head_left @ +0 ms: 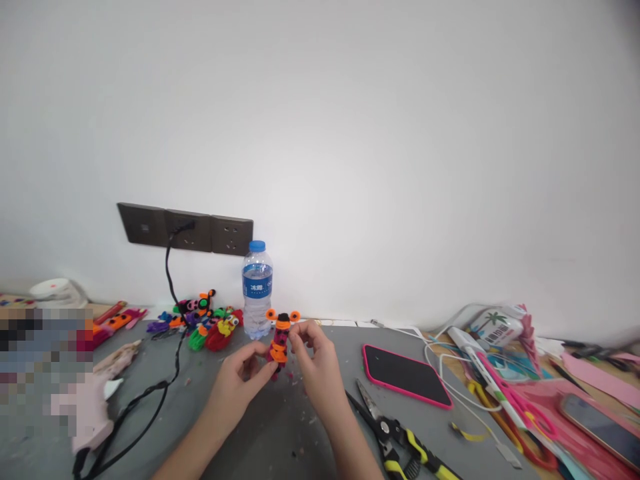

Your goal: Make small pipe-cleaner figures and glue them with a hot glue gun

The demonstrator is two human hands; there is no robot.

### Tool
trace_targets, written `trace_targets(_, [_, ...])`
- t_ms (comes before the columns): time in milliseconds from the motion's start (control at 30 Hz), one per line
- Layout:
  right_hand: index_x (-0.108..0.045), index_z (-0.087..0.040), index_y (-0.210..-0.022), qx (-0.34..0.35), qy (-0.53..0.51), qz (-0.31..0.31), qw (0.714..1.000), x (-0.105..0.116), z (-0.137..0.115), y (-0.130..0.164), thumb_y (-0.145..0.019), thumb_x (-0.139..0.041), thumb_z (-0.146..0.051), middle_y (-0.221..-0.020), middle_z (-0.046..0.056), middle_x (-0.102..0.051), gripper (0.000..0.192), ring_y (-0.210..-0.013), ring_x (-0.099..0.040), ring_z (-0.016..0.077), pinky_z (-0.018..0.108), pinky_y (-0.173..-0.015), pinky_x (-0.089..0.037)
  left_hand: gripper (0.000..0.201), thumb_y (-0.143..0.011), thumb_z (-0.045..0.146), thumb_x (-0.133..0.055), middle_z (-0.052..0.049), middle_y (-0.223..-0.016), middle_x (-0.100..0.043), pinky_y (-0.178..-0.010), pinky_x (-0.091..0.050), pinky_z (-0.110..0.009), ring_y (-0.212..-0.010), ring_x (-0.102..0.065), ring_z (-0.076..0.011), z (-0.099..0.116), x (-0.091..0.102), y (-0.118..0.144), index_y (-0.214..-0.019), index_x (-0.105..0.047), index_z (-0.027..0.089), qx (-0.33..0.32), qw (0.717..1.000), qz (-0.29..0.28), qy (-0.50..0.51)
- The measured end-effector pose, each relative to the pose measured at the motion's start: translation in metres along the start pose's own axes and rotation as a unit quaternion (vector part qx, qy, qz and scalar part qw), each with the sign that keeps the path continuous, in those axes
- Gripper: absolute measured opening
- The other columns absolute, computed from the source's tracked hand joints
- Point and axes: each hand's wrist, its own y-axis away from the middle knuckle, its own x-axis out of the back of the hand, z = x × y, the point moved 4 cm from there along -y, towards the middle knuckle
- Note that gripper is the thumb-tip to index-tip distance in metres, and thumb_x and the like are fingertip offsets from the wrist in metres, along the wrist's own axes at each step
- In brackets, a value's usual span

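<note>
A small pipe-cleaner figure [280, 337], red and orange with a black top and two orange loops for ears, stands upright over the grey table [280, 427]. My left hand [240, 383] pinches its lower left side with the fingertips. My right hand [315, 363] grips it from the right, fingers curled around its upper body. Both forearms come in from the bottom edge.
Behind the figure stand a water bottle [257, 290] and a heap of finished pipe-cleaner figures [200, 320]. A pink-cased phone [406, 375] and yellow-handled cutters [400, 437] lie to the right. A pink glue gun [93, 413] with a black cord [135, 413] lies to the left. Craft clutter fills the far right.
</note>
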Motion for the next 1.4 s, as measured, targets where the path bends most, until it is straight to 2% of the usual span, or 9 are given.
trace_targets(167, [-0.056,-0.019,-0.077,0.003,0.004,0.005,1.0,0.0008,-0.0007,-0.0001,-0.089,-0.05,-0.031,-0.073,0.001,-0.057,0.018,-0.069,-0.052,0.0158,0.025,-0.065,-0.04,0.025,-0.075,0.041,-0.062,0.0,-0.067,-0.055,-0.054,-0.03,-0.025,-0.059,-0.04,-0.0134,-0.0022,0.0,-0.0005,-0.079,-0.065,0.016,0.004,1.0,-0.004,0.002])
trace_targets(467, [-0.056,-0.019,-0.077,-0.001,-0.001,0.008,1.0,0.0008,-0.002,0.0001,-0.087,-0.05,-0.029,-0.073,0.001,-0.057,0.016,-0.068,-0.052,0.0161,0.025,-0.064,-0.04,0.024,-0.075,0.041,-0.063,0.003,-0.062,-0.049,-0.053,-0.029,-0.024,-0.057,-0.039,-0.0134,-0.0021,0.0,0.0004,-0.077,-0.064,0.018,0.005,1.0,-0.003,0.003])
trace_targets(900, [-0.055,-0.019,-0.078,-0.013,-0.001,-0.003,1.0,0.0,-0.0017,-0.0006,-0.088,-0.049,-0.032,-0.074,0.001,-0.056,0.018,-0.071,-0.052,0.0167,0.026,-0.067,-0.04,0.023,-0.074,0.04,-0.064,0.001,-0.064,-0.053,-0.053,-0.03,-0.024,-0.057,-0.04,-0.0132,0.0002,0.0001,-0.0005,-0.075,-0.064,0.017,0.001,1.0,0.006,0.002])
trace_targets(1400, [-0.057,-0.019,-0.076,0.008,0.004,0.007,1.0,0.0015,-0.0033,-0.001,-0.088,-0.051,-0.03,-0.073,0.001,-0.056,0.017,-0.067,-0.052,0.016,0.025,-0.064,-0.042,0.022,-0.072,0.039,-0.066,0.001,-0.062,-0.055,-0.052,-0.031,-0.023,-0.055,-0.041,-0.0131,0.0038,0.0008,-0.0003,-0.075,-0.067,0.017,-0.005,1.0,0.015,-0.003])
